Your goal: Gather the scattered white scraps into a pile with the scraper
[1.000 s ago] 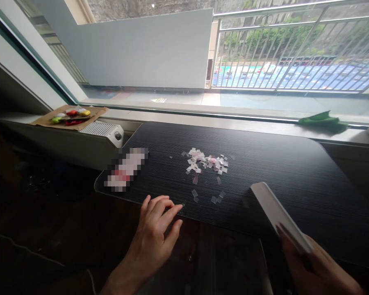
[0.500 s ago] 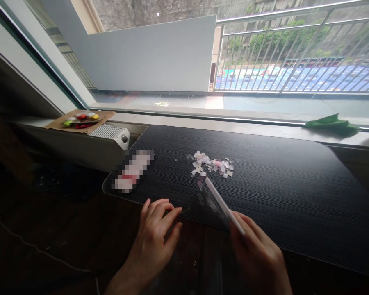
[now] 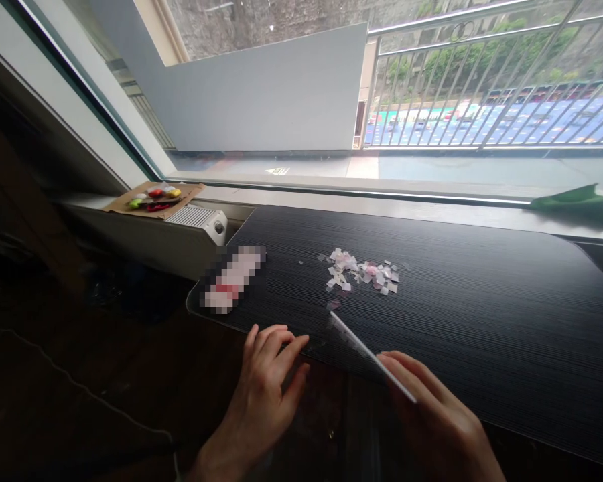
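My right hand [image 3: 435, 408] grips a thin, flat white piece [image 3: 369, 351], seen nearly edge-on, its kind unclear. The far end of this piece slants down to the black tabletop [image 3: 482, 288], near the front edge. Left of it, my left hand [image 3: 274, 371] rests with fingertips at the table's front edge, fingers loosely bent and thumb apart, holding nothing I can make out. Faint clear scraps [image 3: 336, 325] lie between the flat piece and the left fingertips. Farther back is a loose heap of small white and pink paper scraps [image 3: 364, 269].
A blurred-out pinkish item [image 3: 236, 278] lies at the table's left end. Beyond it are a white heater [image 3: 208, 224] and cardboard [image 3: 118, 201] with colourful small items. Something green [image 3: 580, 206] sits on the sill under the window.
The view has shifted, so everything appears farther right. My right hand has drawn the white piece's tip away from the paper heap, toward the front edge and my left hand, which keeps its pose.
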Demonstrator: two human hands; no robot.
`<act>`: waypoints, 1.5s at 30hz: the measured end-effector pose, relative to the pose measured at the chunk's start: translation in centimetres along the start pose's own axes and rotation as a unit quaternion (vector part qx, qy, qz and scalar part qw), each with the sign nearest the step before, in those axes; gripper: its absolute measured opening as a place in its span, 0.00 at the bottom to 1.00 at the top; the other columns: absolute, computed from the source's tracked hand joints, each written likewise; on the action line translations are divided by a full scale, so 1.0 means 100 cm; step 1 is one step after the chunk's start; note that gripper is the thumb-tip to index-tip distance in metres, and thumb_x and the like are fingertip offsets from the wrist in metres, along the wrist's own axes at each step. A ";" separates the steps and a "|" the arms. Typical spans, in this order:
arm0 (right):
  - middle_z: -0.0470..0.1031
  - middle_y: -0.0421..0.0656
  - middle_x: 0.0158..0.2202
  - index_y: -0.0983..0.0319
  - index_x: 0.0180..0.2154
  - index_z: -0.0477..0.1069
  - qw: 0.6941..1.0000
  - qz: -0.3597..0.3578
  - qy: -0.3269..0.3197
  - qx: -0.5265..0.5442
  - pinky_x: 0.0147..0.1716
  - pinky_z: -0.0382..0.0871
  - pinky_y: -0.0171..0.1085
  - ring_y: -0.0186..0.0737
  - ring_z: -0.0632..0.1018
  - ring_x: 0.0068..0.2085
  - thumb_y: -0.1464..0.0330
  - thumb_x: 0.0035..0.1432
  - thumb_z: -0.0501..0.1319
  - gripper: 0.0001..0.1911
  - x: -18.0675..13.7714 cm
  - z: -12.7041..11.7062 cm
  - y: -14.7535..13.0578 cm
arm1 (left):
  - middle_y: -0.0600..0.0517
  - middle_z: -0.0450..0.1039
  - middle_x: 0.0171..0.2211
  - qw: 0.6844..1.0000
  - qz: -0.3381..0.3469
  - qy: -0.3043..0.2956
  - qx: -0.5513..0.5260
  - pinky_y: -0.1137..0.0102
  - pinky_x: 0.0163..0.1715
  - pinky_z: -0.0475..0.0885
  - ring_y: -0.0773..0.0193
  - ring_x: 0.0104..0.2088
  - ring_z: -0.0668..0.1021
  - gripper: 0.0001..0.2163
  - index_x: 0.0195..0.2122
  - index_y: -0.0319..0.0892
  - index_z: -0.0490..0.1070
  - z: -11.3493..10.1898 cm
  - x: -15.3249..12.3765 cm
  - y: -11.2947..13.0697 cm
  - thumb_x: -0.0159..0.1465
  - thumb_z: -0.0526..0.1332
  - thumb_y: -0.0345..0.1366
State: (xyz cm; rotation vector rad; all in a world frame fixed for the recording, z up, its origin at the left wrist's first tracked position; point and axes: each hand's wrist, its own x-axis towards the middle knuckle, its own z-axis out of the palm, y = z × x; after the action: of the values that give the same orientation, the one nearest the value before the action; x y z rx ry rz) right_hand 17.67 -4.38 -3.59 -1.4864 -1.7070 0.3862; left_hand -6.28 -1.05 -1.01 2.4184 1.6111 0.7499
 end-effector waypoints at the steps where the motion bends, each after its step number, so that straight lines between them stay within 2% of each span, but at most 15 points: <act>1: 0.80 0.42 0.47 0.53 0.47 0.75 0.998 0.055 0.001 0.015 0.45 0.76 0.38 0.44 0.81 0.45 0.64 0.63 0.56 0.14 0.001 -0.007 0.001 | 0.47 0.72 0.45 1.000 -0.001 -0.003 0.002 0.44 0.59 0.59 0.55 0.51 0.73 0.16 0.54 0.46 0.69 0.000 -0.001 0.000 0.65 0.55 0.31; 2: 0.81 0.43 0.44 0.54 0.45 0.75 0.993 0.120 0.010 0.021 0.44 0.77 0.39 0.46 0.82 0.43 0.60 0.60 0.58 0.13 0.004 -0.017 0.005 | 0.47 0.72 0.46 1.000 -0.001 -0.007 0.005 0.45 0.59 0.59 0.55 0.51 0.72 0.18 0.56 0.46 0.67 0.000 -0.001 0.000 0.65 0.55 0.31; 4: 0.83 0.45 0.37 0.56 0.44 0.74 0.968 0.248 0.029 0.015 0.35 0.79 0.39 0.50 0.83 0.39 0.54 0.56 0.61 0.17 0.010 -0.038 0.019 | 0.47 0.71 0.47 1.000 -0.001 -0.019 0.008 0.45 0.60 0.58 0.55 0.52 0.72 0.19 0.57 0.47 0.66 0.000 -0.002 0.000 0.65 0.55 0.30; 5: 0.83 0.45 0.36 0.56 0.42 0.74 0.959 0.281 0.025 0.018 0.31 0.78 0.39 0.50 0.83 0.37 0.51 0.54 0.62 0.19 0.013 -0.048 0.027 | 0.47 0.71 0.47 1.000 -0.002 -0.025 0.009 0.44 0.60 0.58 0.55 0.52 0.72 0.19 0.57 0.47 0.67 0.000 -0.002 0.001 0.65 0.55 0.29; 8: 0.83 0.46 0.34 0.55 0.38 0.74 0.950 0.307 0.014 0.049 0.28 0.77 0.39 0.51 0.82 0.34 0.51 0.49 0.65 0.19 0.018 -0.066 0.049 | 0.47 0.71 0.46 0.999 -0.005 -0.041 0.007 0.42 0.60 0.57 0.55 0.52 0.72 0.16 0.53 0.46 0.69 0.000 -0.002 0.003 0.64 0.55 0.29; 11: 0.83 0.44 0.32 0.55 0.36 0.74 0.945 0.314 -0.013 0.091 0.29 0.77 0.39 0.50 0.82 0.32 0.52 0.48 0.66 0.18 0.017 -0.062 0.046 | 0.47 0.71 0.46 0.999 -0.005 -0.050 0.004 0.42 0.60 0.57 0.54 0.53 0.71 0.15 0.51 0.46 0.70 0.000 0.000 0.005 0.65 0.55 0.29; 16: 0.82 0.43 0.31 0.57 0.37 0.73 0.933 0.328 -0.027 0.144 0.28 0.75 0.37 0.46 0.81 0.32 0.53 0.50 0.64 0.17 0.014 -0.042 0.008 | 0.47 0.71 0.46 0.999 -0.001 -0.050 0.006 0.42 0.60 0.56 0.54 0.53 0.71 0.15 0.51 0.46 0.70 -0.001 0.003 0.005 0.65 0.55 0.29; 18: 0.82 0.43 0.31 0.58 0.37 0.73 0.930 0.329 -0.035 0.159 0.27 0.74 0.37 0.47 0.81 0.31 0.53 0.50 0.63 0.18 0.015 -0.040 0.003 | 0.47 0.71 0.46 0.999 0.000 -0.049 0.008 0.42 0.60 0.57 0.53 0.53 0.71 0.14 0.51 0.45 0.70 -0.002 0.003 0.005 0.65 0.54 0.29; 24: 0.83 0.43 0.35 0.58 0.41 0.73 0.942 0.322 -0.012 0.090 0.33 0.76 0.36 0.48 0.82 0.37 0.55 0.46 0.65 0.21 0.032 -0.052 0.031 | 0.47 0.71 0.46 0.999 0.000 -0.047 0.005 0.41 0.59 0.57 0.53 0.53 0.71 0.14 0.51 0.45 0.69 -0.001 0.002 0.005 0.65 0.54 0.30; 27: 0.83 0.43 0.33 0.58 0.38 0.73 0.948 0.302 -0.041 0.092 0.31 0.76 0.36 0.47 0.82 0.34 0.56 0.47 0.64 0.18 0.039 -0.051 0.037 | 0.47 0.71 0.46 0.999 -0.001 -0.048 0.003 0.41 0.59 0.57 0.53 0.54 0.71 0.14 0.51 0.46 0.69 0.000 0.001 0.005 0.65 0.54 0.30; 32: 0.83 0.44 0.32 0.59 0.36 0.73 0.945 0.280 -0.106 0.131 0.29 0.77 0.36 0.47 0.82 0.33 0.55 0.48 0.64 0.17 0.037 -0.046 0.032 | 0.48 0.71 0.46 0.999 -0.006 -0.050 0.003 0.42 0.59 0.57 0.54 0.54 0.71 0.14 0.51 0.46 0.69 0.000 0.000 0.005 0.65 0.54 0.30; 38: 0.83 0.44 0.33 0.58 0.38 0.73 0.950 0.285 -0.058 0.118 0.30 0.77 0.37 0.47 0.82 0.33 0.56 0.47 0.65 0.17 0.039 -0.050 0.039 | 0.48 0.71 0.46 0.999 -0.003 -0.040 0.005 0.42 0.59 0.57 0.53 0.53 0.71 0.14 0.51 0.45 0.69 0.000 -0.001 0.004 0.65 0.54 0.30; 45: 0.81 0.43 0.29 0.59 0.36 0.72 0.944 0.289 -0.066 0.146 0.28 0.74 0.36 0.44 0.80 0.30 0.57 0.51 0.63 0.14 0.037 -0.041 0.014 | 0.48 0.71 0.45 0.999 0.002 -0.043 0.003 0.40 0.58 0.57 0.53 0.53 0.71 0.14 0.51 0.45 0.69 0.000 -0.001 0.005 0.65 0.54 0.29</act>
State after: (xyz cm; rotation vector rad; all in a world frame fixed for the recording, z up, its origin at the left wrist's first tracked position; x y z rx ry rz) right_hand 21.74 -1.72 -0.62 -1.7412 -1.2081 1.0214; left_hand -5.87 -1.33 -0.89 2.4228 1.5784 0.6330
